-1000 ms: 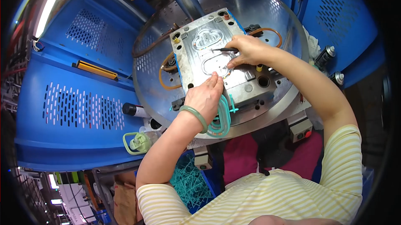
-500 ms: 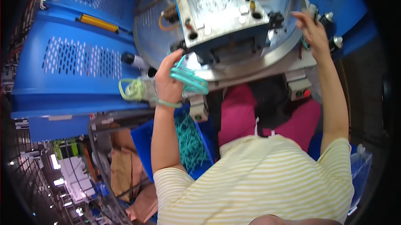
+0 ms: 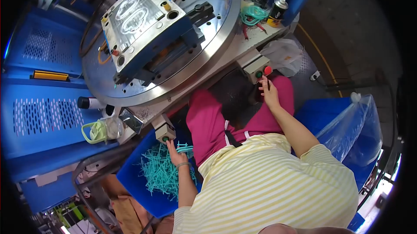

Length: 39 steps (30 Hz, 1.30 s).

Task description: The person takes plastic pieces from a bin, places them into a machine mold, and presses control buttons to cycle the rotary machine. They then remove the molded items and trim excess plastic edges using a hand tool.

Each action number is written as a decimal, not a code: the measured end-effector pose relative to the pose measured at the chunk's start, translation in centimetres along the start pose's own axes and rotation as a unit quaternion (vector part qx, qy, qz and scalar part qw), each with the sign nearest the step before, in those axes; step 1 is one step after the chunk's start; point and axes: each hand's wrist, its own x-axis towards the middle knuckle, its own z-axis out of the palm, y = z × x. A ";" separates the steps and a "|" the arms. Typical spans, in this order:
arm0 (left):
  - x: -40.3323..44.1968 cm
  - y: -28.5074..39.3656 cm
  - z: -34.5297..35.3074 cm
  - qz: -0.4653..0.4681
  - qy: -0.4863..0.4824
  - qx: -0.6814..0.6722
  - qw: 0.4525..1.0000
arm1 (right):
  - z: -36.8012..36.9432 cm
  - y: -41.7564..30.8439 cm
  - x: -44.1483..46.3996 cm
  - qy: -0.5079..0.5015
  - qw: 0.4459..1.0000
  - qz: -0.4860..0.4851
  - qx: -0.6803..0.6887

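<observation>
My left hand (image 3: 178,156) reaches to the left control box (image 3: 164,129), its fingers stretched out at the green button (image 3: 166,139). Smooth teal plastic loops (image 3: 186,148) show at its thumb side and appear held there. On the right control box (image 3: 253,65), my right hand (image 3: 271,97) has its fingers extended and apart at another green button (image 3: 259,74), just below a red button (image 3: 267,70). I see nothing clearly held in it. A metal mold (image 3: 137,14) with shiny looped grooves sits on the round steel table (image 3: 204,67) ahead.
Below my left hand, a blue bin (image 3: 130,175) holds thin teal plastic scraps (image 3: 161,171). Spray cans (image 3: 277,9), a teal coil (image 3: 254,14) and red-handled pliers (image 3: 246,32) stand or lie on the right bench. A plastic bag (image 3: 365,125) lines the blue container on the right.
Both hands have come down and back from beside the mold to the button boxes. My view has turned, so the mold now appears further left.
</observation>
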 end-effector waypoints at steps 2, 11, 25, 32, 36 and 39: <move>0.2 0.4 -0.2 -0.004 0.013 0.014 1.000 | 0.1 0.2 0.4 -0.010 1.000 -0.014 0.002; 1.1 1.1 -0.7 -0.002 0.029 0.031 0.999 | 1.7 0.9 0.1 0.012 1.000 0.011 0.002; 3.2 0.9 -2.7 -0.077 -0.049 0.028 0.995 | 1.8 -0.4 1.6 -0.059 0.998 0.027 -0.001; 6.5 9.6 -8.0 -0.202 -0.043 -0.534 0.820 | -1.1 -18.2 -5.6 -0.245 0.873 -0.063 0.417; 5.9 17.6 -8.8 -0.159 -0.198 -0.711 0.655 | -2.9 -27.5 -12.9 -0.545 0.562 -0.207 0.587; 5.0 21.3 -8.5 -0.112 -0.271 -0.748 0.595 | -4.9 -31.8 -16.0 -0.651 0.463 -0.240 0.551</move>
